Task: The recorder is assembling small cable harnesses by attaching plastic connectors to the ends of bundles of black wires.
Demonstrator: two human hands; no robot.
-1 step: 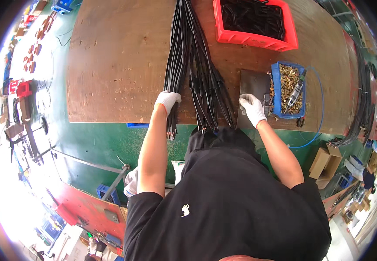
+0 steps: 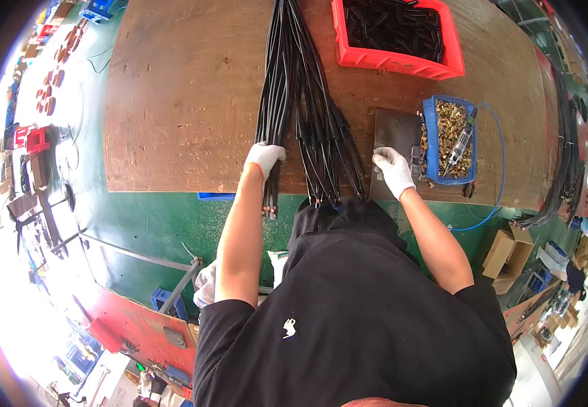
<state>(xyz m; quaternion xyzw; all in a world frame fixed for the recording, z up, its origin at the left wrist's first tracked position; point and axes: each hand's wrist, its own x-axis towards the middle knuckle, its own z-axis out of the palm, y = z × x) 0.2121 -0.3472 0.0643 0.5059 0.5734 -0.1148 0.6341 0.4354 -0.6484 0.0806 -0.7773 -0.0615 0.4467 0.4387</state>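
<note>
A long bundle of black cables [image 2: 280,81] runs down the bench and splits into two groups, with bare copper-coloured ends at the front edge. My gloved left hand [image 2: 267,158] is closed around the left group near those ends, which hang a little past the edge. The right group [image 2: 326,152], with thicker black sleeves along it, lies untouched between my hands. Over a dark flat plate [image 2: 394,129], my gloved right hand [image 2: 393,169] has thumb and fingertips pinched together. Whatever may be between them is too small to make out.
A blue bin [image 2: 431,146] of small brass-coloured fittings stands right of my right hand. On it lies a pen-shaped tool [image 2: 461,148] with a blue hose [image 2: 502,156]. Behind is a red bin [image 2: 402,62] of black parts. The wooden bench [image 2: 178,102] ends just before me.
My left hand has shifted slightly to the right with the left cable group, whose ends now sit closer together. My right hand has barely moved.
</note>
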